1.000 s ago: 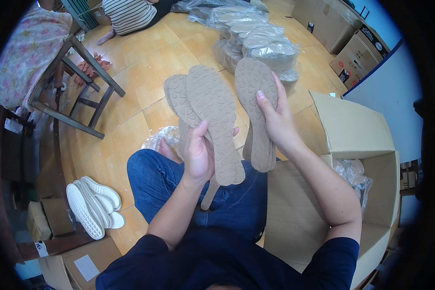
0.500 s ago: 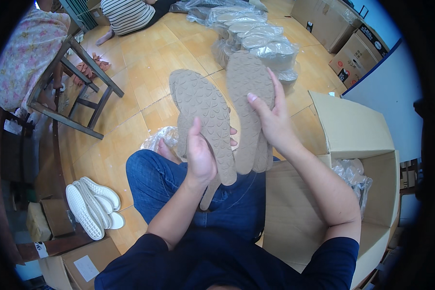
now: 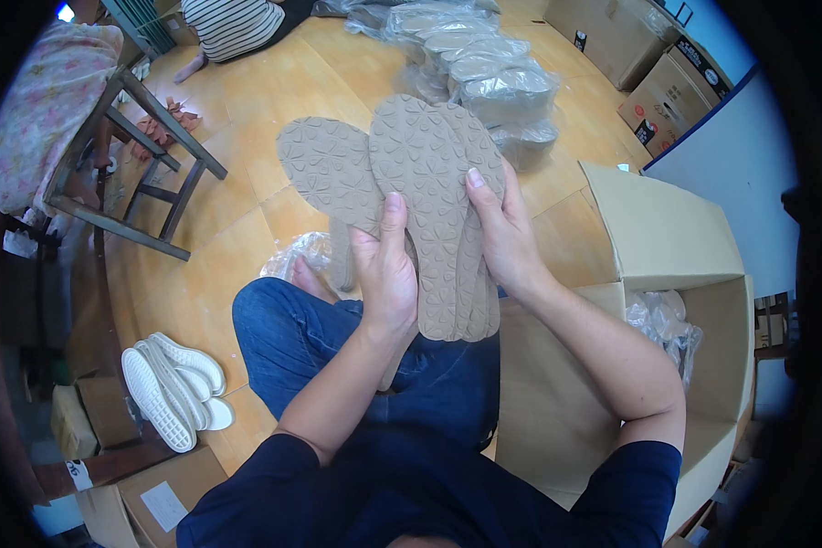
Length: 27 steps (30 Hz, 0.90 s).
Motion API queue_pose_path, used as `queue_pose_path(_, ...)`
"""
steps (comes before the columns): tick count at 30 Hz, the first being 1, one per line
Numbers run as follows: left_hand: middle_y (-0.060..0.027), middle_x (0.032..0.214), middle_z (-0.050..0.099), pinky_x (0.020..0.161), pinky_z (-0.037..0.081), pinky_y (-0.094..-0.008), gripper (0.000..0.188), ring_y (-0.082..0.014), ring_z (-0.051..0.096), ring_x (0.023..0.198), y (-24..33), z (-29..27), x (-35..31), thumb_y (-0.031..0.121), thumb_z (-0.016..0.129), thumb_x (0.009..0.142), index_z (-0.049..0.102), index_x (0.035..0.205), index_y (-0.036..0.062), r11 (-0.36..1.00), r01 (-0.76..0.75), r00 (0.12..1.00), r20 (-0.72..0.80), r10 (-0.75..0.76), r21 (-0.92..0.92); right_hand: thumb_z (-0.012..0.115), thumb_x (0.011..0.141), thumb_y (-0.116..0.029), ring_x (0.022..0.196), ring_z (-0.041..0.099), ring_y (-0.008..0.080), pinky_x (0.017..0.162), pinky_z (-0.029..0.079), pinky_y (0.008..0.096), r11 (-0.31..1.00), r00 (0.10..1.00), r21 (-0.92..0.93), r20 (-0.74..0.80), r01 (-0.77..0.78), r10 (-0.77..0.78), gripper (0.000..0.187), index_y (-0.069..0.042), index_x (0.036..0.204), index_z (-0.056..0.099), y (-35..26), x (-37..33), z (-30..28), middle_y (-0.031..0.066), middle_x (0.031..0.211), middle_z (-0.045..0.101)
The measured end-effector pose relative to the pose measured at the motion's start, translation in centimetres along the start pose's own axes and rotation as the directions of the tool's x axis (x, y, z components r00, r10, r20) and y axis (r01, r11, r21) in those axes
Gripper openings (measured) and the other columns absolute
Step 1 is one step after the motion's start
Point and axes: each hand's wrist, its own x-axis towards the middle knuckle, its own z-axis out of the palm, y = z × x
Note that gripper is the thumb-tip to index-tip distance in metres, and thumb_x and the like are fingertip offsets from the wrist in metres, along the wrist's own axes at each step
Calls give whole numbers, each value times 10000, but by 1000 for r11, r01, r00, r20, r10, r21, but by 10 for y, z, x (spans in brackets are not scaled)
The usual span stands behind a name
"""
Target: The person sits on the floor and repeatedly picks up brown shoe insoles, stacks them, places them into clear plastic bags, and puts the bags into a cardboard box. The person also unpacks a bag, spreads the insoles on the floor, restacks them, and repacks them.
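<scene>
In front of me I hold several tan shoe soles with a raised flower-like pattern. My left hand (image 3: 388, 274) is closed on the left part of the bunch, its thumb pressed on the front sole (image 3: 422, 183). Behind it a second sole (image 3: 324, 164) fans out to the upper left, and a narrow sole end (image 3: 341, 256) hangs below that one. My right hand (image 3: 510, 239) grips overlapping soles (image 3: 475, 151) along the right edge, thumb in front and fingers hidden behind. One more sole tip (image 3: 396, 367) pokes out below my left hand.
An open cardboard box (image 3: 557, 402) with plastic-wrapped items stands at my right. Clear-bagged soles (image 3: 493, 82) lie stacked ahead on the floor. White soles (image 3: 169, 388) rest at my left, near a wooden stool (image 3: 169, 173). A person in a striped top (image 3: 236, 27) sits at the far left.
The two groups of soles have come together, the front sole now overlapping those in my right hand. Another sole has swung out to the left. My right hand has shifted slightly down.
</scene>
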Motion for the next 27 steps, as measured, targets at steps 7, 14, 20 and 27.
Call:
queue_pose_path(7, -127, 1331, 531, 1037, 405, -335, 347, -178, 511, 1214, 7, 7, -5, 123, 479, 1012, 439, 1333, -2, 997, -81, 997, 16, 81, 8, 490, 1017, -232, 1220, 473, 161, 1041, 379, 308, 996, 999, 89, 34, -21, 18, 518, 0, 1439, 301, -9, 1, 2, 128, 1346, 488)
queue_pose_path(14, -125, 1326, 531, 1034, 407, -334, 354, -180, 515, 1207, 8, 8, -5, 123, 488, 1008, 436, 1333, -8, 994, -104, 993, 56, 104, -18, 504, 1012, -245, 1224, 470, 160, 1042, 380, 308, 992, 996, 114, 75, -49, 41, 542, -5, 1445, 283, -14, 2, 0, 128, 1342, 488)
queue_pose_path(20, -124, 1289, 542, 937, 476, -324, 394, -180, 561, 1112, 4, 3, -5, 269, 440, 1034, 430, 1332, 11, 977, -103, 992, -46, 114, 186, 552, 989, -268, 1199, 493, 162, 1014, 407, 309, 1000, 997, -7, 72, -13, 14, 569, -13, 1431, 299, -14, 2, 2, 125, 1317, 505)
queue_pose_path(27, -127, 1181, 586, 632, 495, -331, 722, -196, 567, 839, 11, -19, 2, 616, 183, 991, 469, 1291, 24, 983, 97, 993, 80, -85, -154, 499, 993, -330, 1211, 493, 179, 1031, 388, 330, 989, 983, 43, -111, -144, 148, 543, -55, 1425, 318, -35, 16, -10, 114, 1334, 491)
